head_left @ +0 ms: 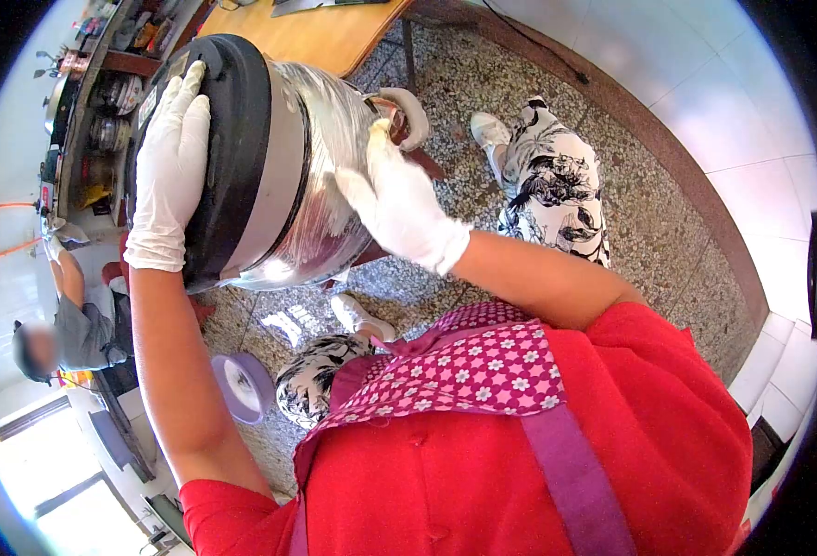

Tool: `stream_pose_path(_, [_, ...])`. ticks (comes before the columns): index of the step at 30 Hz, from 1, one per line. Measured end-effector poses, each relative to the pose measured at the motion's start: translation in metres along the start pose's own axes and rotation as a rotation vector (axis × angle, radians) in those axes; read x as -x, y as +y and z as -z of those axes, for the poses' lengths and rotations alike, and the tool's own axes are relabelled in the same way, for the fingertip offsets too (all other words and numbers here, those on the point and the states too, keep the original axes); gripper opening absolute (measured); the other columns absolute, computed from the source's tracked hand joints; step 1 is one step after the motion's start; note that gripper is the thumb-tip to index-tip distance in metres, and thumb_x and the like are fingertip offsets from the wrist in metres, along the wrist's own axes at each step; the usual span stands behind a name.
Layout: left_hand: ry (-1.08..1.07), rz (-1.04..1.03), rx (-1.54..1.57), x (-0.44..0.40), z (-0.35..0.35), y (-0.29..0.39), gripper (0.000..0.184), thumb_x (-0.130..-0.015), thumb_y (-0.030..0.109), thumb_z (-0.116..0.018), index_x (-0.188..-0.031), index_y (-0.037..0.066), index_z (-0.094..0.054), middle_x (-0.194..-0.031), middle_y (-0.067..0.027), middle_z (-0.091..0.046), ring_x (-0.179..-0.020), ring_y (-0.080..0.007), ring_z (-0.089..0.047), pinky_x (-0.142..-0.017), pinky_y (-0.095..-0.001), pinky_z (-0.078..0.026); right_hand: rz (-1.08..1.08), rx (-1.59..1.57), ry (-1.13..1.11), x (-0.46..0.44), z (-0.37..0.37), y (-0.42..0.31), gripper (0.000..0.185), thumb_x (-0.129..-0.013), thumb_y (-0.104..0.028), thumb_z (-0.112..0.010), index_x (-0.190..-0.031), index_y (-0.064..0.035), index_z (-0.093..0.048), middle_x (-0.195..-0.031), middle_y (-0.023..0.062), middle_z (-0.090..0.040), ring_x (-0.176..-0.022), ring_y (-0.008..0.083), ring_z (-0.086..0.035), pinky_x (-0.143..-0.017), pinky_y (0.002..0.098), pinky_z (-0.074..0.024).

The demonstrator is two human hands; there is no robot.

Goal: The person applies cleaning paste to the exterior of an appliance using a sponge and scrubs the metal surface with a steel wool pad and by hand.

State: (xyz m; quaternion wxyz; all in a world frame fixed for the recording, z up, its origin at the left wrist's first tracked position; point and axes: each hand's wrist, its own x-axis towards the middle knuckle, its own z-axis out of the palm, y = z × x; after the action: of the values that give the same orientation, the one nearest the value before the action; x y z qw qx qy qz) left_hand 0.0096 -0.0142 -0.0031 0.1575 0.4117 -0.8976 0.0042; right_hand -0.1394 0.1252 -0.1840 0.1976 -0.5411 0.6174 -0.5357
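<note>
Drum (274,176), one, large: held before the person at upper left of centre, above the speckled floor (631,204). Black cap (234,120) on the end at picture left; clear film (325,116) around the body; pale curved handle (414,116) at the far side. Contents: hidden.

Tub (262,385), lilac, round: on the floor, well apart from the drum; something pale inside, too small to name.

Left hand (169,167), white glove: laid flat on the cap, fingers straight and close together.

Right hand (404,199), white glove: spread, thumb and fingers apart, against or just over the film near the handle; contact uncertain.

Table (307,37), wooden: cut off at the top edge. Shelves (117,60), left: crowded, goods hard to make out. Co-worker (89,329), lower left: partly hidden by the left arm.
</note>
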Motion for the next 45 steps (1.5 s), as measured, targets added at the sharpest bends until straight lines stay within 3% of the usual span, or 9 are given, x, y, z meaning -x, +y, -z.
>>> stream_pose_path(6, [-0.014, -0.054, -0.027, -0.004, 0.000, 0.002, 0.049, -0.101, 0.030, -0.039, -0.143, 0.006, -0.048, -0.147, -0.0218, -0.044, -0.140, -0.0335, -0.037, -0.117, -0.0365, -0.024, -0.163, -0.067, -0.411, -0.089, 0.006, 0.041, 0.068, -0.099, -0.047, -0.041, -0.115, 0.0187, -0.047, -0.083, 0.0316, -0.067, -0.080, 0.0419, -0.068, -0.071, 0.0466, -0.0550])
stream_pose_path(13, [-0.015, -0.047, -0.010, -0.005, -0.004, -0.005, 0.049, -0.101, 0.030, -0.039, -0.142, 0.005, -0.049, -0.147, -0.0215, -0.045, -0.140, -0.0328, -0.038, -0.117, -0.0368, -0.025, 0.130, 0.068, 0.120, 0.034, -0.008, -0.002, 0.074, -0.094, -0.036, -0.054, -0.133, 0.0236, -0.032, -0.104, 0.0374, -0.059, -0.094, 0.0474, -0.060, -0.085, 0.0479, -0.0508])
stream_pose_path(17, [0.002, -0.020, 0.010, -0.002, 0.002, -0.004, 0.049, -0.101, 0.029, -0.040, -0.142, 0.004, -0.049, -0.147, -0.0214, -0.045, -0.140, -0.0327, -0.038, -0.117, -0.0365, -0.025, -0.136, 0.019, -0.039, -0.006, 0.000, -0.002, 0.072, -0.093, -0.037, -0.056, -0.132, 0.0209, -0.036, -0.099, 0.0318, -0.063, -0.090, 0.0459, -0.062, -0.080, 0.0494, -0.0513])
stream_pose_path(24, [-0.007, -0.008, 0.018, -0.004, -0.003, -0.005, 0.049, -0.101, 0.029, -0.040, -0.142, 0.004, -0.049, -0.147, -0.0215, -0.045, -0.140, -0.0329, -0.039, -0.116, -0.0364, -0.025, -0.045, -0.047, -0.066, 0.028, 0.003, -0.007, 0.077, -0.092, -0.033, -0.056, -0.132, 0.0267, -0.028, -0.104, 0.0349, -0.058, -0.098, 0.0464, -0.058, -0.087, 0.0491, -0.0480])
stream_pose_path(28, [-0.010, -0.008, 0.005, -0.006, -0.002, -0.008, 0.049, -0.101, 0.031, -0.040, -0.142, 0.005, -0.049, -0.147, -0.0206, -0.045, -0.140, -0.0325, -0.038, -0.117, -0.0363, -0.025, 0.208, 0.178, 0.080, 0.061, -0.020, -0.006, 0.078, -0.084, -0.020, -0.060, -0.135, 0.0261, -0.023, -0.113, 0.0358, -0.052, -0.101, 0.0450, -0.054, -0.089, 0.0452, -0.0473])
stream_pose_path(36, [0.000, -0.002, 0.022, -0.008, -0.003, -0.009, 0.050, -0.101, 0.033, -0.041, -0.143, 0.006, -0.048, -0.149, -0.0189, -0.044, -0.141, -0.0312, -0.037, -0.117, -0.0357, -0.025, -0.139, -0.129, -0.238, 0.066, -0.028, -0.005, 0.077, -0.070, 0.004, -0.052, -0.137, 0.0260, -0.021, -0.098, 0.0360, -0.055, -0.084, 0.0432, -0.057, -0.078, 0.0465, -0.0487])
stream_pose_path(37, [-0.007, 0.012, 0.013, -0.008, -0.004, -0.010, 0.050, -0.101, 0.033, -0.041, -0.143, 0.006, -0.048, -0.149, -0.0185, -0.044, -0.142, -0.0308, -0.037, -0.117, -0.0354, -0.025, 0.149, 0.140, -0.017, 0.079, -0.038, -0.011, 0.076, -0.070, 0.005, -0.052, -0.137, 0.0264, -0.021, -0.100, 0.0378, -0.056, -0.082, 0.0440, -0.058, -0.078, 0.0469, -0.0493])
stream_pose_path(41, [-0.007, -0.006, 0.007, -0.007, -0.003, -0.017, 0.050, -0.101, 0.032, -0.041, -0.143, 0.006, -0.048, -0.149, -0.0184, -0.043, -0.142, -0.0301, -0.036, -0.117, -0.0347, -0.025, -0.216, -0.069, -0.140, 0.036, -0.016, -0.004, 0.075, -0.072, 0.006, -0.049, -0.138, 0.0255, -0.019, -0.106, 0.0377, -0.055, -0.093, 0.0443, -0.057, -0.086, 0.0465, -0.0483])
stream_pose_path(45, [-0.011, -0.003, 0.023, -0.008, -0.002, -0.009, 0.050, -0.101, 0.032, -0.040, -0.143, 0.006, -0.048, -0.149, -0.0186, -0.044, -0.142, -0.0303, -0.037, -0.117, -0.0346, -0.024, -0.113, -0.033, 0.048, 0.034, -0.027, 0.002, 0.067, -0.076, 0.007, -0.045, -0.138, 0.0206, -0.022, -0.083, 0.0274, -0.059, -0.077, 0.0432, -0.058, -0.072, 0.0476, -0.0494])
